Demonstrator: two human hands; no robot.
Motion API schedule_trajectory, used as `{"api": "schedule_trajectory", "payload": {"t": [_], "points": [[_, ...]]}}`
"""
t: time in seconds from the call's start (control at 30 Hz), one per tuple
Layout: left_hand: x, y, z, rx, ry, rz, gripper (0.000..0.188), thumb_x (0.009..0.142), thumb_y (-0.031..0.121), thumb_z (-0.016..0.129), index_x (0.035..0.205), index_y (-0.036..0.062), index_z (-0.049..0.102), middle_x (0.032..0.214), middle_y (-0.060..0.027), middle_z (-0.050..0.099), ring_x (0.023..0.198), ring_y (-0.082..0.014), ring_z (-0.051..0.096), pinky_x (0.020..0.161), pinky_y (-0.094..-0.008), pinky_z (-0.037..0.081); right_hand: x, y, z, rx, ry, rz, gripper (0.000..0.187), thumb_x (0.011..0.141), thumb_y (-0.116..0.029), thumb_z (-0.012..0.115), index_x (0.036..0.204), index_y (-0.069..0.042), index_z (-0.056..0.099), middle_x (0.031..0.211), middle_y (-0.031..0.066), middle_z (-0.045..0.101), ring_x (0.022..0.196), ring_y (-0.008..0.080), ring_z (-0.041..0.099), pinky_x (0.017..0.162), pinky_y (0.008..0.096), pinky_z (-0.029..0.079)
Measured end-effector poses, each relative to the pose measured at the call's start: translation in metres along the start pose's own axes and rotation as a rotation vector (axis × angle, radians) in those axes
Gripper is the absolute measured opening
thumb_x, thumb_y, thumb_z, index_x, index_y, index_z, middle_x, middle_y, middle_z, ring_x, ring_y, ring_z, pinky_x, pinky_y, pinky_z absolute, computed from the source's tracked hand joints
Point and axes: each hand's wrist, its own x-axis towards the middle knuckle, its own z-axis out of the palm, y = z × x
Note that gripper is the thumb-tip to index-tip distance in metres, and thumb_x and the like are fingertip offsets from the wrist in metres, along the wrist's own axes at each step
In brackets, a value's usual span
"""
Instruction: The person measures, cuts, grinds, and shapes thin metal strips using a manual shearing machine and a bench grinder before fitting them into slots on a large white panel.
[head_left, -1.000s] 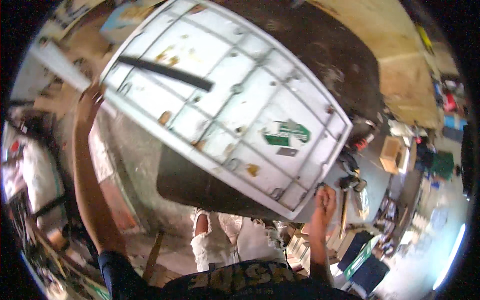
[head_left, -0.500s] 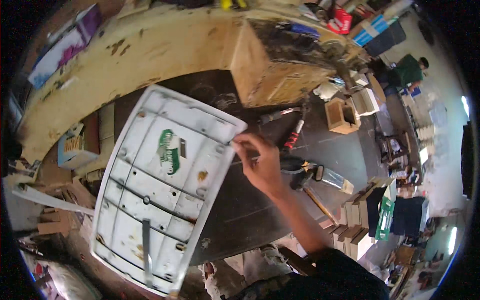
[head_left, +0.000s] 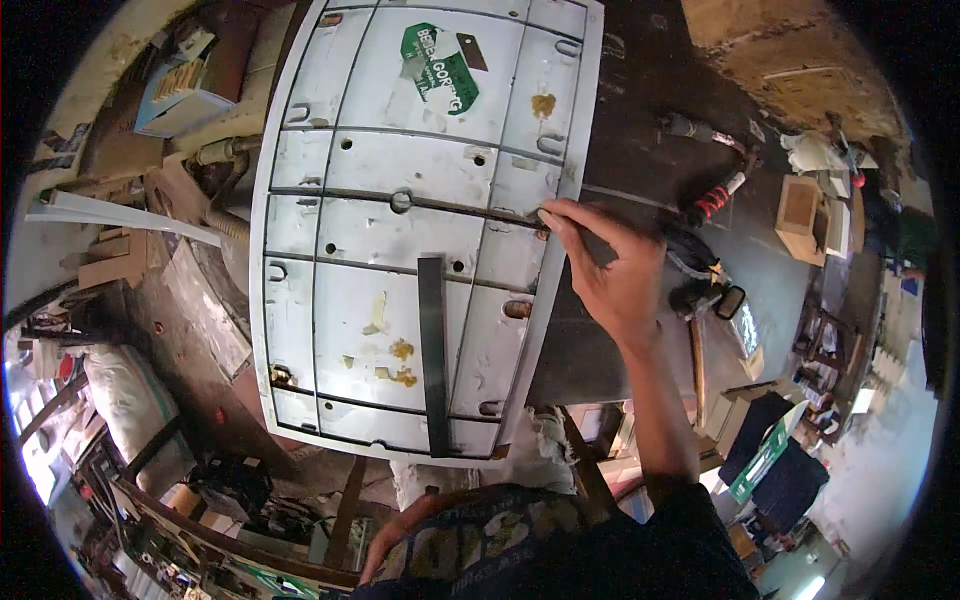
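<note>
A large white panel (head_left: 400,235), crossed by dark grooved lines and dotted with holes and brown stains, fills the middle. My right hand (head_left: 620,270) is at its right edge. The thumb and forefinger are pinched together at the end of a dark cross line; whatever is between the fingertips is too small to make out. A flat dark strip (head_left: 432,355) lies lengthwise over the lower part of the panel. Near the top is a torn green sticker (head_left: 440,75). Part of my left forearm shows below the panel, but my left hand is out of sight.
Right of the panel, a dark tabletop (head_left: 625,130) holds a red-handled tool (head_left: 715,200), a hammer with a wooden handle (head_left: 698,370) and an open wooden box (head_left: 802,220). Stacked boxes (head_left: 745,410) stand at the lower right. A white sack (head_left: 125,400) lies at the left.
My right hand has gone from the panel's upper right corner to about halfway along its right edge. The panel appears straighter and larger, while the whole view has shifted.
</note>
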Motion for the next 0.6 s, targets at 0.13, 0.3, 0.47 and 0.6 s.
{"api": "schedule_trajectory", "payload": {"t": [0.13,0.3,0.47,0.6], "points": [[-0.003,0.085,-0.034,0.312,-0.184,0.097,0.042,0.085,0.001,0.066,0.126,0.0011,0.057,0.119,-0.0153,0.066,0.104,-0.0244,0.064,0.09,-0.0355,0.052,0.018,-0.003,0.009,0.032,-0.06,-0.04,0.014,0.089,-0.004,0.069,0.102,-0.002,0.074,0.091,0.011,0.075,0.081,0.0156,0.072,0.072,0.0264,0.053],[0.009,0.197,-0.033,0.57,0.091,0.563,0.037,0.082,-0.003,0.068,0.119,-0.0006,0.063,0.115,-0.0139,0.069,0.098,-0.0227,0.067,0.086,-0.0345,0.053,0.022,0.015,0.015,-0.007,-0.15,-0.069,0.018,0.087,-0.004,0.067,0.105,-0.005,0.071,0.093,0.0111,0.073,0.081,0.0233,0.072,0.071,0.0317,0.056],[0.073,0.261,-0.006,0.597,0.49,1.048,0.036,0.079,-0.008,0.073,0.112,-0.0006,0.064,0.111,-0.0104,0.071,0.101,-0.0185,0.068,0.086,-0.031,0.054,0.028,0.012,0.014,-0.071,-0.185,-0.125,0.021,0.084,-0.003,0.068,0.104,-0.006,0.072,0.092,0.0104,0.072,0.078,0.0251,0.071,0.07,0.0322,0.055],[0.117,0.301,0.021,0.657,0.397,1.135,0.043,0.085,-0.008,0.066,0.125,0.0025,0.057,0.122,-0.0116,0.067,0.111,-0.0204,0.066,0.088,-0.0313,0.053,0.03,0.012,0.012,-0.102,-0.211,-0.133,0.021,0.083,-0.003,0.068,0.103,-0.007,0.072,0.091,0.0098,0.072,0.078,0.0264,0.071,0.07,0.033,0.055]]}}
